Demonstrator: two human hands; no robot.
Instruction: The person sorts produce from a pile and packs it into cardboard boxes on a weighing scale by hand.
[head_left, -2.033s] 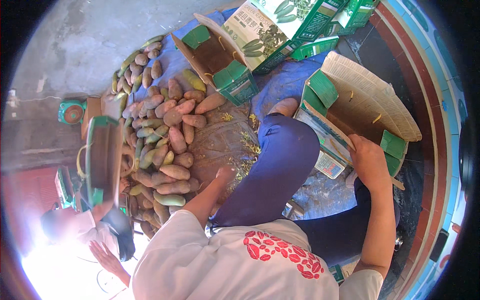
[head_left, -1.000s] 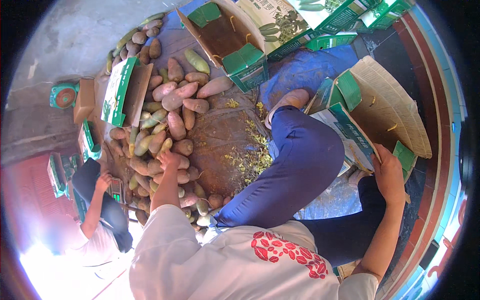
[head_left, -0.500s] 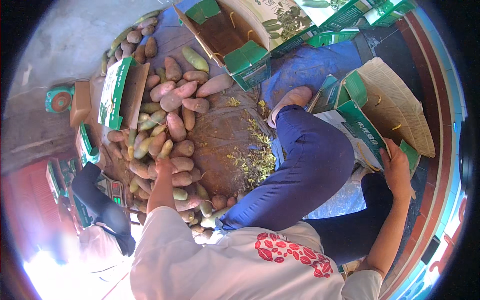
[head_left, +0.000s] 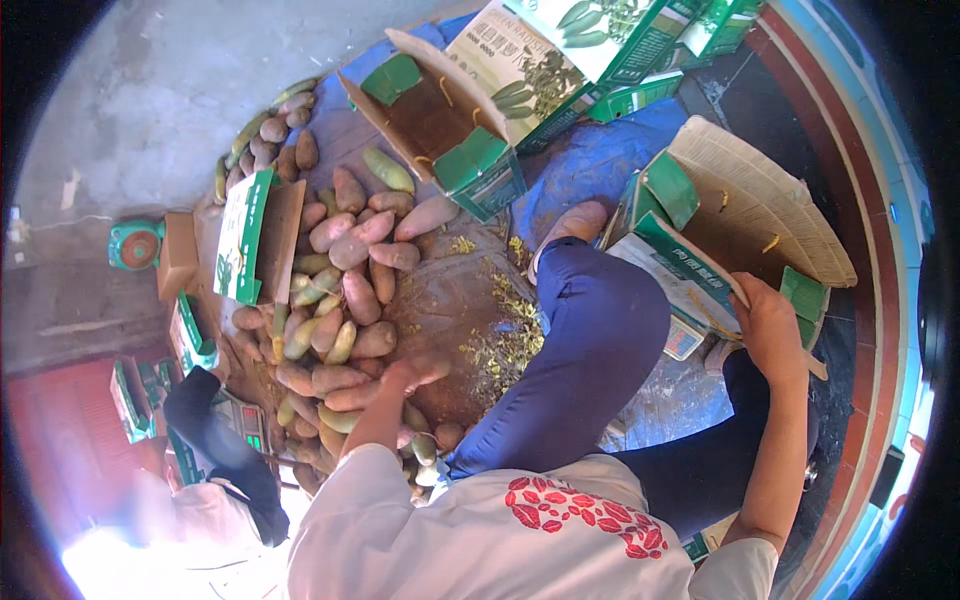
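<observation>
My right hand [head_left: 772, 325] is closed over the near wall of an open green-and-white cardboard box [head_left: 690, 265]. The box stands tilted beyond my knee, its brown flap spread out on the far side. Low over the right edge of a heap of radishes [head_left: 345, 245] is my left hand [head_left: 405, 375]. Its fingers are smeared, so whether they hold a radish cannot be made out. The radishes are thick and long, some pinkish-brown, others pale green.
A second open box [head_left: 455, 120] stands at the far side, beside stacked printed cartons [head_left: 570, 60]. Another box [head_left: 245, 240] lies on the heap. Leafy scraps [head_left: 505, 335] litter the floor. At lower left, another person's dark sleeve [head_left: 215, 430] is near a scale with a lit display [head_left: 251, 425].
My left hand has moved right and slightly nearer, away from the radishes at the middle of the heap. The right hand keeps its grip on the box; the whole view has shifted a little.
</observation>
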